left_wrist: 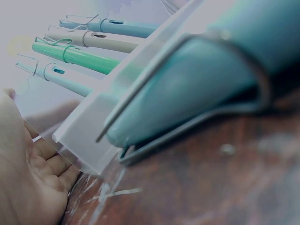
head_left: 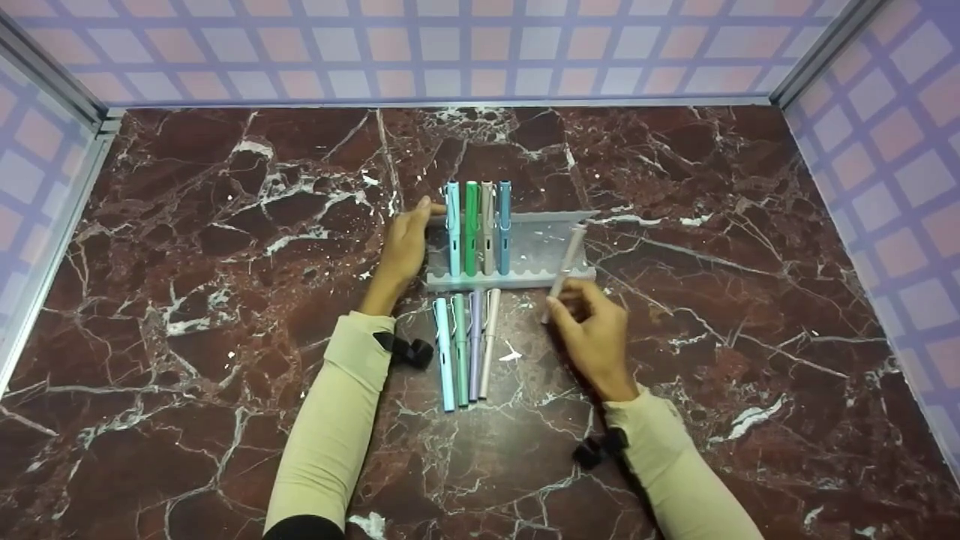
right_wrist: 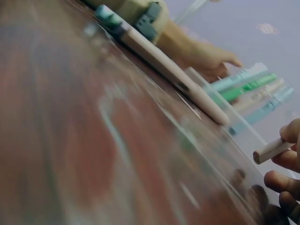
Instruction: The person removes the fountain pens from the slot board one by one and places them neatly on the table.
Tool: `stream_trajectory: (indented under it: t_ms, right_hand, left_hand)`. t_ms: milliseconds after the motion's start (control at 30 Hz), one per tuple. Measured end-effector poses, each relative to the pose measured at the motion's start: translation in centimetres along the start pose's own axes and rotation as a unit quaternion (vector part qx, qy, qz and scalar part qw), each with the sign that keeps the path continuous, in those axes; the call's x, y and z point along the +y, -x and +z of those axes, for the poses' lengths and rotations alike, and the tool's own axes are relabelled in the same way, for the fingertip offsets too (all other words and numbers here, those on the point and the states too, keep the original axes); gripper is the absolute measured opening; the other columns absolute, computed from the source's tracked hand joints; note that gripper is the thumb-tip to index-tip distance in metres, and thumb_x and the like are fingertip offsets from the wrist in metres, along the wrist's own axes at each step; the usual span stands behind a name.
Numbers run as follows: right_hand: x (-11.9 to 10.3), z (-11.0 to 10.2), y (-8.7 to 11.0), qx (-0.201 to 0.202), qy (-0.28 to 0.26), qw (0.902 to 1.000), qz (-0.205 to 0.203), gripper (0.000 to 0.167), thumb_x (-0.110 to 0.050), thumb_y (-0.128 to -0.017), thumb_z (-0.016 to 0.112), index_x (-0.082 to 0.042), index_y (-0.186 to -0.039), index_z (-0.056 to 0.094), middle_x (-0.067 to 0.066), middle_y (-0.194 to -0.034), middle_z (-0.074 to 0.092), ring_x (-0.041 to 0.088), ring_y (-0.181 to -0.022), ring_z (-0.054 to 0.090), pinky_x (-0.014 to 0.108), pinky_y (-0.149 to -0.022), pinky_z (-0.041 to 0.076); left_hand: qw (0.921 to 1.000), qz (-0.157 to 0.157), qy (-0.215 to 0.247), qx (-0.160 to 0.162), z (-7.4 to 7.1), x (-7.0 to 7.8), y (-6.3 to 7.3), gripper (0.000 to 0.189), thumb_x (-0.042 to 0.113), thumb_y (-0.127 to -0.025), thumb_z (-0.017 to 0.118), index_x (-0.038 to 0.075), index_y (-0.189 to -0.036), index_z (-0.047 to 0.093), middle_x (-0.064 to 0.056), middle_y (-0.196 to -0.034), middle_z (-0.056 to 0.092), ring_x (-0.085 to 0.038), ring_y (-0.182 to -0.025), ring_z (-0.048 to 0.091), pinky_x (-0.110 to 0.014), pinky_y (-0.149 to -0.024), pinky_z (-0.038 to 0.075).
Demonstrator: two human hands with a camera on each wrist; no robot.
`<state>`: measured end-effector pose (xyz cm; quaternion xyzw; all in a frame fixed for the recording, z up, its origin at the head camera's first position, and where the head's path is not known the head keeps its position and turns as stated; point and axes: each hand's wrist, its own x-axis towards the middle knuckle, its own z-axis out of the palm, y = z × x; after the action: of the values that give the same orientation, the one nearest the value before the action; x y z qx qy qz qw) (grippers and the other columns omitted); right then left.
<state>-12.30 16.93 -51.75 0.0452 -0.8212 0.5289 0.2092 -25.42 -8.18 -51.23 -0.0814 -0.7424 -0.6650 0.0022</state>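
A clear pen rack (head_left: 540,251) with a notched front edge stands mid-table. Light blue (head_left: 454,232), green (head_left: 471,232), taupe (head_left: 488,232) and blue (head_left: 505,232) capped pens lean in its left half. At the rack's left end rests my left hand (head_left: 405,244); through the clear plastic its fingers (left_wrist: 54,164) show loosely bent behind the panel. My right hand (head_left: 596,330) pinches a pale pink pen (head_left: 571,251) near its lower end, tilted before the rack's right part. In the right wrist view, the pen's round end (right_wrist: 256,157) pokes out between thumb and fingers.
In front of the rack lie a light blue pen (head_left: 445,356), a dull green pen (head_left: 460,352), a purple pen (head_left: 475,349) and a beige pen (head_left: 490,345), side by side. Checkered panels (head_left: 450,52) border the marbled table (head_left: 225,315) at the back and both sides.
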Motion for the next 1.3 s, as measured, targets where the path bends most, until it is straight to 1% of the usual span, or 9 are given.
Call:
stream_trajectory:
  t_ms: [100,167,333,433,700,867,1033,1133,1300]
  right_hand:
    - [-0.5,1.2,0.2,-0.024,-0.007,0.9996,-0.008,0.020,-0.002,-0.086,0.076,0.004,-0.103,0.068,0.016,-0.086,0.074,0.026,-0.064,0.069,0.026,-0.058,0.058]
    - [-0.7,1.6,0.2,-0.032,-0.004,0.9994,-0.013,0.019,-0.004,-0.086,0.077,0.003,-0.102,0.069,0.013,-0.085,0.075,0.024,-0.064,0.069,0.026,-0.059,0.057]
    - [-0.9,1.9,0.4,-0.021,0.015,0.9994,-0.021,0.016,-0.007,-0.086,0.078,0.000,-0.099,0.070,0.008,-0.082,0.075,0.018,-0.063,0.067,0.024,-0.059,0.055]
    - [-0.8,1.9,0.4,-0.022,0.025,0.9991,-0.026,0.017,-0.007,-0.086,0.078,0.000,-0.098,0.070,0.008,-0.081,0.075,0.016,-0.061,0.066,0.024,-0.057,0.054]
    - [-0.7,1.8,0.4,-0.023,0.043,0.9983,-0.032,0.017,-0.007,-0.085,0.078,0.000,-0.098,0.070,0.007,-0.081,0.075,0.015,-0.061,0.066,0.023,-0.058,0.053]
    - [-0.8,1.9,0.3,-0.030,0.037,0.9985,-0.029,0.018,-0.008,-0.086,0.078,0.000,-0.100,0.070,0.008,-0.082,0.075,0.015,-0.062,0.066,0.024,-0.058,0.054]
    - [-0.9,2.0,0.2,-0.036,0.033,0.9985,-0.024,0.020,-0.008,-0.086,0.078,0.001,-0.101,0.070,0.009,-0.084,0.075,0.016,-0.063,0.066,0.024,-0.059,0.055]
    - [-1.0,2.0,0.1,-0.040,0.032,0.9984,-0.024,0.020,-0.008,-0.086,0.078,0.001,-0.102,0.070,0.009,-0.083,0.075,0.015,-0.062,0.065,0.025,-0.058,0.054]
    - [-1.0,2.1,0.0,-0.046,0.032,0.9982,-0.023,0.020,-0.009,-0.087,0.078,0.002,-0.103,0.071,0.009,-0.083,0.075,0.015,-0.061,0.063,0.024,-0.057,0.053]
  left_hand:
    - [1.0000,0.004,-0.003,0.004,0.0,0.0,0.0,0.051,0.027,-0.109,0.030,-0.007,-0.115,0.068,-0.023,-0.109,0.071,-0.028,-0.093,0.065,-0.031,-0.085,0.051]
    - [1.0000,0.002,0.002,0.003,0.0,0.0,0.0,0.051,0.027,-0.109,0.030,-0.006,-0.115,0.068,-0.024,-0.106,0.070,-0.027,-0.088,0.065,-0.031,-0.080,0.052]
    - [0.9999,-0.010,0.007,-0.002,0.0,0.0,0.1,0.052,0.031,-0.110,0.030,-0.004,-0.115,0.069,-0.022,-0.097,0.070,-0.022,-0.075,0.063,-0.028,-0.068,0.053]
    - [0.9999,-0.015,-0.002,-0.002,-0.1,0.0,0.2,0.053,0.033,-0.110,0.030,-0.003,-0.117,0.068,-0.022,-0.098,0.069,-0.022,-0.076,0.063,-0.028,-0.068,0.053]
    - [0.9999,-0.014,-0.007,-0.003,0.0,0.0,0.1,0.053,0.032,-0.110,0.030,-0.005,-0.119,0.067,-0.023,-0.112,0.069,-0.033,-0.097,0.064,-0.039,-0.088,0.052]
    - [0.9999,0.006,-0.013,0.003,0.1,0.1,-0.1,0.051,0.026,-0.109,0.030,-0.008,-0.116,0.067,-0.024,-0.115,0.069,-0.032,-0.107,0.063,-0.039,-0.100,0.047]
    - [1.0000,0.005,-0.001,-0.001,0.1,0.1,-0.2,0.051,0.026,-0.110,0.030,-0.008,-0.116,0.067,-0.025,-0.110,0.070,-0.032,-0.098,0.065,-0.038,-0.092,0.051]
    - [1.0000,-0.001,0.000,-0.002,0.0,-0.1,-0.1,0.051,0.028,-0.109,0.030,-0.006,-0.117,0.067,-0.024,-0.107,0.070,-0.027,-0.090,0.065,-0.033,-0.084,0.053]
    - [1.0000,0.000,-0.001,0.000,0.0,-0.2,-0.1,0.051,0.027,-0.109,0.030,-0.008,-0.118,0.066,-0.024,-0.105,0.069,-0.023,-0.088,0.064,-0.031,-0.084,0.053]
